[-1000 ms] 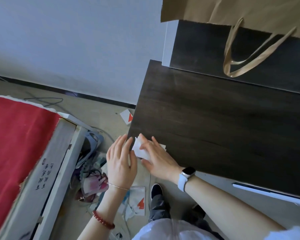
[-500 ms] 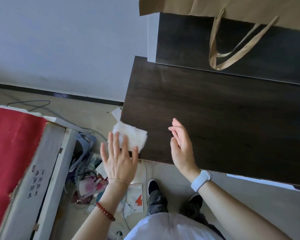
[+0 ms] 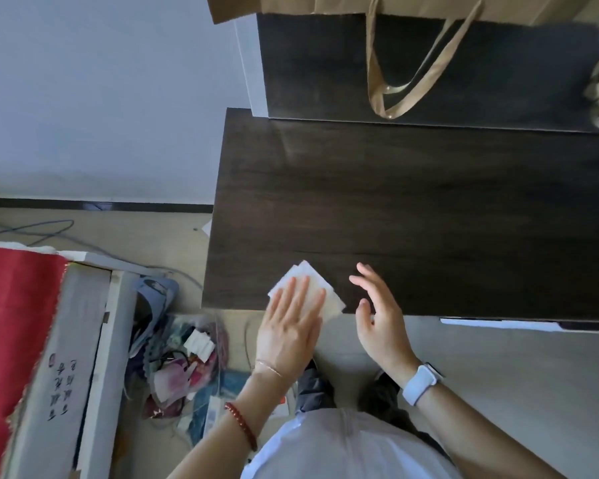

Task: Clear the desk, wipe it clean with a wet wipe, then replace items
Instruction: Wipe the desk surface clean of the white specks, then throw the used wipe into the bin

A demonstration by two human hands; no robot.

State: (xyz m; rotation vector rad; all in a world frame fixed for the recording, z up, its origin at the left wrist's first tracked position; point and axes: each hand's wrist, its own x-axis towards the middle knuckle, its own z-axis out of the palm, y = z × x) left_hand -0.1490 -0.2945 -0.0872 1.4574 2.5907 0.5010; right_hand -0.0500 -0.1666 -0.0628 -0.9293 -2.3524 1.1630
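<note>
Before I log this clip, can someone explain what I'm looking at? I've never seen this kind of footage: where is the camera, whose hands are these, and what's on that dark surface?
There is no machine here. A person wears one wide-angle camera on the head, which looks forward and down, so you see their own arms from above. The left hand, with a red bead bracelet on that arm, lies flat with straight fingers on a folded white wet wipe, pressing it onto the near edge of the dark brown wooden desk. Nothing is in a grip. The right hand, with a pale blue wristwatch, hovers open beside the wipe and holds nothing. At the back, a brown paper bag with ribbon handles sits on a raised dark shelf. A red cloth-covered board and loose clutter lie on the floor to the left.
</note>
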